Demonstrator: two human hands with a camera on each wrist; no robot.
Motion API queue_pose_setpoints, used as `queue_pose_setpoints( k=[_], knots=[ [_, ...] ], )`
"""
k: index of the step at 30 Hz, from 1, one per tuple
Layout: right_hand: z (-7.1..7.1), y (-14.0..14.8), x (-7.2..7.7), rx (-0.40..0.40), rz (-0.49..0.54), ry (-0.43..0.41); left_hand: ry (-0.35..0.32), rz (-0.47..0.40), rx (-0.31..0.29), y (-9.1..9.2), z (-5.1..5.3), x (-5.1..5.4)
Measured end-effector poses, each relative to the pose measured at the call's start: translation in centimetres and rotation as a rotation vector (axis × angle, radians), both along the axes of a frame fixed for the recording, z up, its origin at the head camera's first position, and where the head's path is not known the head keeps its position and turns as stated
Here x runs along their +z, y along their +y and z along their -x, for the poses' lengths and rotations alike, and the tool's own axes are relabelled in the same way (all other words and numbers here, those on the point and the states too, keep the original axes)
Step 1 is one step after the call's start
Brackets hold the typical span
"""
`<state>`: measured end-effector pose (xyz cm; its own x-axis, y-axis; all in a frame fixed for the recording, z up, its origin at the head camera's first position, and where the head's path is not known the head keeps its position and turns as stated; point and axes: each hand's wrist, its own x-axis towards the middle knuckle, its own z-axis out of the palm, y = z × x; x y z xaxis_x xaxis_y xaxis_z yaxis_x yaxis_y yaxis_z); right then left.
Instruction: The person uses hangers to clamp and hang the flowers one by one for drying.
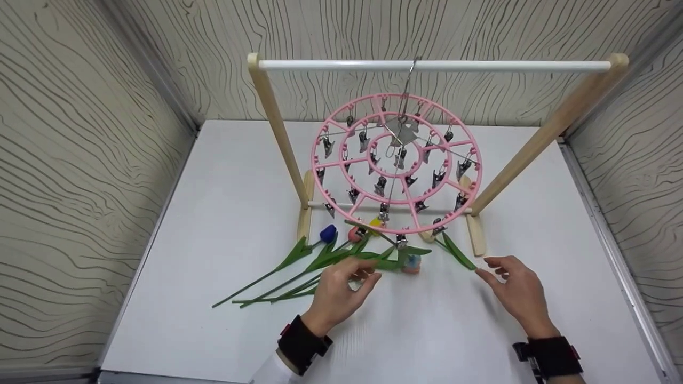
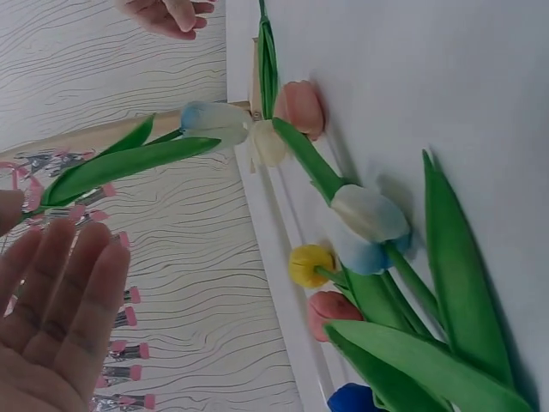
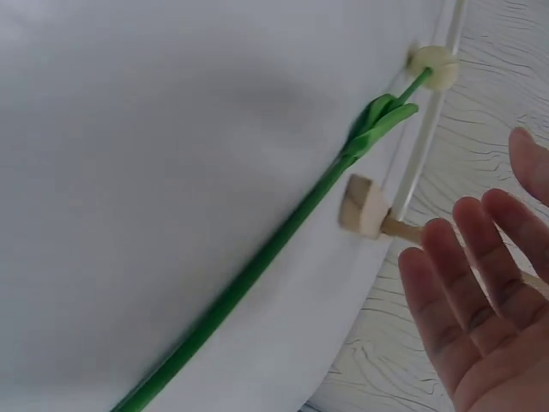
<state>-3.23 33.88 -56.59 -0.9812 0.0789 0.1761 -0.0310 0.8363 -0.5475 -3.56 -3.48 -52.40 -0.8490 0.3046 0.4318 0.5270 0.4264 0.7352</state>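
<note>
A blue-and-white tulip [image 2: 214, 124] hangs head down from a metal clip [image 1: 401, 241] at the front rim of a pink round clip hanger [image 1: 373, 201]. My left hand [image 1: 341, 288] is just left of that flower, fingers extended, and appears to hold nothing. My right hand [image 1: 515, 288] hovers near the leaf tip of a cream tulip [image 3: 436, 69], thumb and fingers apart. On the table under the hanger lie yellow [image 2: 310, 264], pink [image 2: 330, 314], peach [image 2: 302, 110], dark blue [image 1: 328, 233] and another blue-and-white tulip [image 2: 369, 225].
The hanger's hook sits on a white rail [image 1: 341, 65] between two wooden posts [image 1: 277, 128]. Several metal clips dangle under its rings. The rack's wooden feet [image 1: 476, 237] stand on the white table [image 1: 213, 181]. Patterned walls [image 1: 69, 176] enclose it.
</note>
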Motion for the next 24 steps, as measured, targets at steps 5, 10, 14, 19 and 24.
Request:
queue_pose_setpoints(
  k=[5, 10, 14, 19, 24],
  knots=[
    [0.1, 1.7, -1.0, 0.002, -0.068, -0.26, 0.011, 0.044, 0.02, -0.5, 0.0, -0.8],
    [0.2, 2.7, -1.7, 0.006, -0.072, -0.368, -0.002, 0.063, 0.029, -0.8, 0.1, -1.2],
    [0.1, 3.0, -2.0, 0.008, -0.071, -0.38, -0.002, 0.072, 0.034, -0.9, 0.2, -1.6],
    [0.1, 2.9, -2.3, -0.001, -0.037, -0.385, 0.019, 0.09, 0.042, -1.0, 0.2, -1.8],
    [-0.1, 2.7, -2.7, 0.017, -0.035, -0.352, 0.043, 0.092, 0.043, -1.0, 0.3, -2.0]
  ],
)
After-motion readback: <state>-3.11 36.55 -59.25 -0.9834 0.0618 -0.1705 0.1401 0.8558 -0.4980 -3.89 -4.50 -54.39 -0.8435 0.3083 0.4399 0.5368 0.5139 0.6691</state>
